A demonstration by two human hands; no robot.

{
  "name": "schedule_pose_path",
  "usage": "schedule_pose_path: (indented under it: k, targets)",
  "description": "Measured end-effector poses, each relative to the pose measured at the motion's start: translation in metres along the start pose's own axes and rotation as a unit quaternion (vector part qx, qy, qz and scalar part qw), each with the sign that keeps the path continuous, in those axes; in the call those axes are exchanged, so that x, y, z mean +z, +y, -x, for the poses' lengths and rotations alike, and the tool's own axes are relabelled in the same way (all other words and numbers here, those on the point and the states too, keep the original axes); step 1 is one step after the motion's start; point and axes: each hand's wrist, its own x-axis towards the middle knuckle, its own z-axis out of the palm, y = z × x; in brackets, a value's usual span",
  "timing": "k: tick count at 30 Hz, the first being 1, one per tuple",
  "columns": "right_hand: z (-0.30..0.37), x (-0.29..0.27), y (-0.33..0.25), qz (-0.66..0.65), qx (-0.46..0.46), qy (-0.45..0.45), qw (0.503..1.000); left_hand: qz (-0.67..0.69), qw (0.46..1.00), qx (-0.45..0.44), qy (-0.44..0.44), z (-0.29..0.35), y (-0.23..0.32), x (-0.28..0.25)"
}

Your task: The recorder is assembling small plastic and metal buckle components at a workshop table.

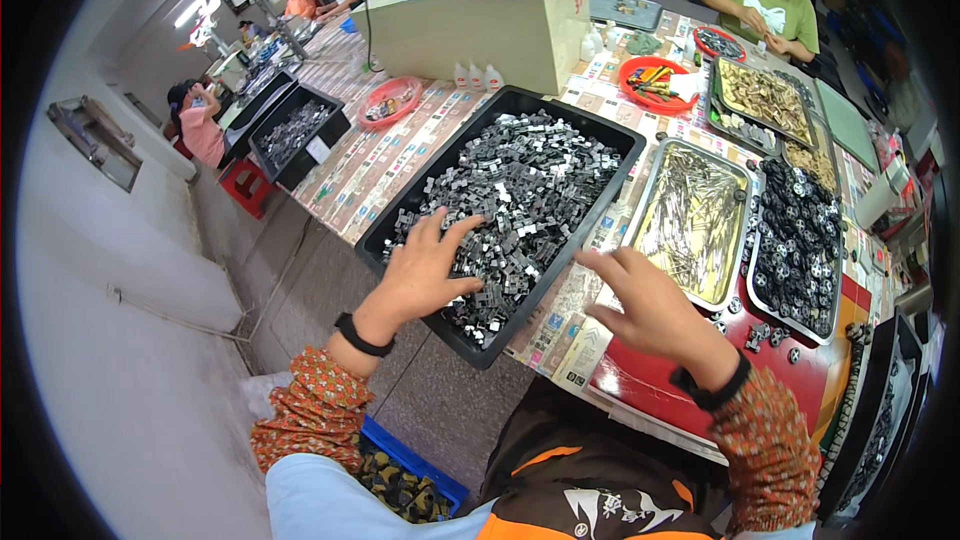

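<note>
Bin point(563, 252): smooth plastic. Small parts point(525, 190): glossy. Pins point(697, 210): shiny metal. Sleeves point(312, 405): matt cloth.

A workshop, plainly, and a busy one: here's a long desk point(345, 175) loaded with a black bin point(605, 190) and metal trays point(643, 208), little pieces point(530, 190) heaped everywhere, a person in green point(760, 0) bent over handwork, other workers point(203, 130) seated beyond, a tube lamp point(187, 12) glowing!
</note>
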Motion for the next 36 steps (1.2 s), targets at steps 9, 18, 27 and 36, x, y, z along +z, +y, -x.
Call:
schedule_pose_path:
  k: [9, 18, 27, 36]
  targets:
    - [-0.123, 0.071, 0.007, 0.167, 0.059, -0.069, 0.982, 0.036, 0.997, -0.034, -0.064, -0.033, -0.026, 0.045]
    - [-0.147, 0.092, -0.002, 0.13, 0.148, -0.078, 0.977, 0.062, 0.995, -0.06, 0.05, -0.037, -0.026, 0.049]
    - [-0.144, 0.096, 0.005, 0.028, 0.154, -0.057, 0.986, 0.141, 0.987, -0.043, 0.066, -0.038, -0.018, 0.047]
    - [-0.147, 0.1, 0.023, -0.114, 0.133, 0.065, 0.982, 0.275, 0.949, 0.005, 0.154, -0.055, -0.021, 0.041]
